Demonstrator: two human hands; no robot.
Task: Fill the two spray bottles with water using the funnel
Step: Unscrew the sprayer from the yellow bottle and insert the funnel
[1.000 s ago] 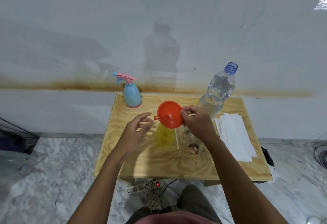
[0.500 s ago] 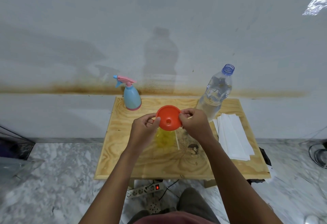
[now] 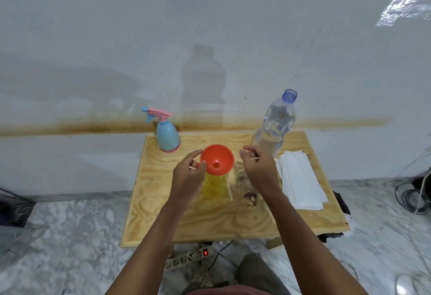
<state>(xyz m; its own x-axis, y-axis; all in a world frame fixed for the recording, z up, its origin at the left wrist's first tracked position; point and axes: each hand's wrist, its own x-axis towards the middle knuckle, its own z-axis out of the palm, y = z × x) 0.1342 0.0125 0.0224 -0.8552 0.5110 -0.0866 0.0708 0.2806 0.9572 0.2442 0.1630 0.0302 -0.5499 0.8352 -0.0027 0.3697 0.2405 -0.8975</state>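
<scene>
Left hand [image 3: 189,175] gripped the orange funnel [image 3: 217,159] by the small tab on its near-left rim, thumb on the tab and forefinger curled round above it. The funnel sat upright with its spout in the neck of the yellow spray bottle [image 3: 214,186], which stood on the wooden table [image 3: 186,224] between the two hands, just right of the left wrist.

Right hand [image 3: 258,168] was just right of the funnel, apart from it, fingers curled inward. A thin pale line showed at the fingertips; could not tell whether anything was pinched there.

Blue spray bottle [image 3: 168,137], pink trigger head on, stood upright beyond the left hand and a little to its left, well apart from the funnel. Clear water bottle [image 3: 275,126], uncapped and partly full, stood just beyond the right hand. Stack of white paper sheets [image 3: 300,178] lay flat just right of the right hand. A thin white stick [image 3: 229,191] lay on the table between the wrists, beside the yellow bottle. Power strip [image 3: 189,257], red switch lit, lay on the floor below the forearms.
</scene>
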